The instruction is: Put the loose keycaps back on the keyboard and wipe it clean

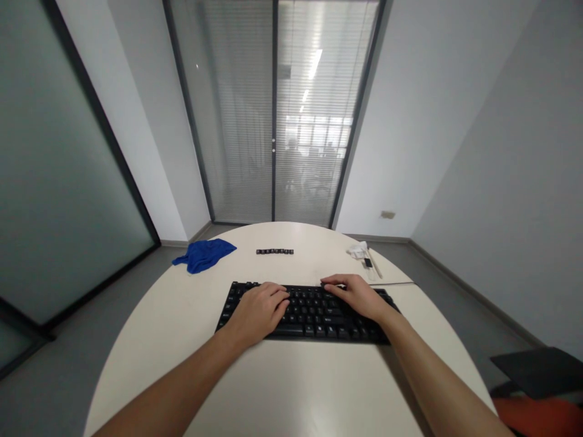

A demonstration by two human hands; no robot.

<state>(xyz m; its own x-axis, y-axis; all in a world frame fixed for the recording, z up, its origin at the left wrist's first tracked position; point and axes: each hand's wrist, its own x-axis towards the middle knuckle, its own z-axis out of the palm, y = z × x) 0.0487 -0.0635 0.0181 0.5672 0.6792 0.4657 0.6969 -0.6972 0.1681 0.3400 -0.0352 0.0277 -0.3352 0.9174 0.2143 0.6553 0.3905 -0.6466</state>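
Observation:
A black computer keyboard [291, 329] lies on the round table, with both of my hands over it. My left hand [259, 309] rests on its left part, fingers stretched out and lying loosely over the keys, holding nothing. At the keyboard's back edge, right of the middle, my right hand [355, 294] pinches a small black keycap [323, 283] between thumb and fingertips; most of it is hidden. Beyond the keyboard, several loose black keycaps [274, 251] stand in a straight row on the tabletop.
The pale round table [182, 340] bears a crumpled blue cloth [207, 254] at the back left. Crumpled white tissue [357, 250], a small black-tipped item [367, 263] and a pale stick [375, 264] lie back right. A thin cable [394, 283] crosses the right side.

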